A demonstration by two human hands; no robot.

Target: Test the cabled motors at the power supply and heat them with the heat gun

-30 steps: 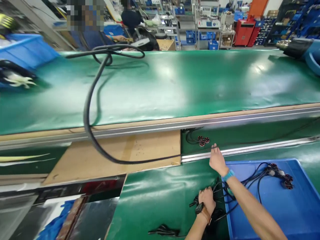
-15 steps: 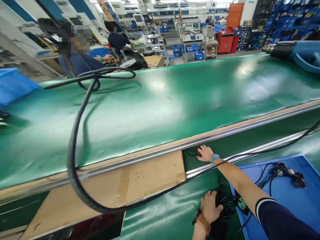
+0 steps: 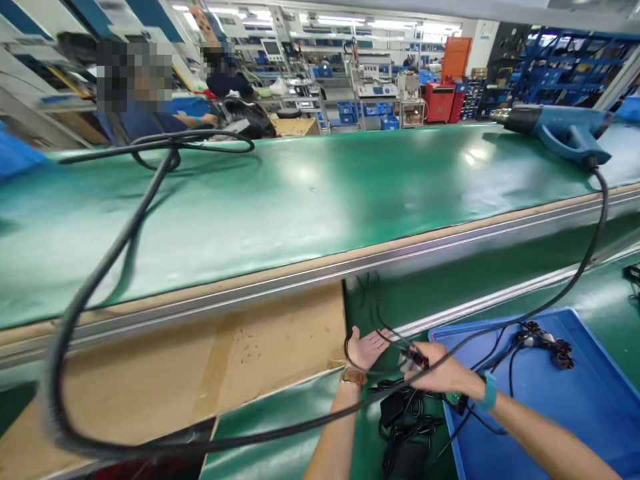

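Observation:
My right hand [image 3: 434, 367] is closed around a small dark part that looks like a motor [image 3: 418, 357], with thin black wires [image 3: 385, 320] trailing from it. Motion blurs part of it. My left hand [image 3: 367, 349] lies open beside the wires, palm up and fingers stretched, and one wire loops past its wrist. Below both hands, a heap of black cables and adapters [image 3: 405, 420] rests on the green work surface. Several similar dark round parts [image 3: 545, 341] with wires lie in the blue tray [image 3: 530, 413], and a green circuit board [image 3: 454, 399] is at its left edge.
A thick black cable [image 3: 280, 433] hangs in a loop across the front, passing over my right forearm. It runs to a blue heat gun [image 3: 555, 127] on the raised green shelf [image 3: 310, 207]. Cardboard [image 3: 280, 340] lies under the shelf edge. Other people sit beyond the shelf.
My right hand has drawn the small motor-like part out from under the shelf towards me. My left hand has left the cable heap, moved up and left, and opened.

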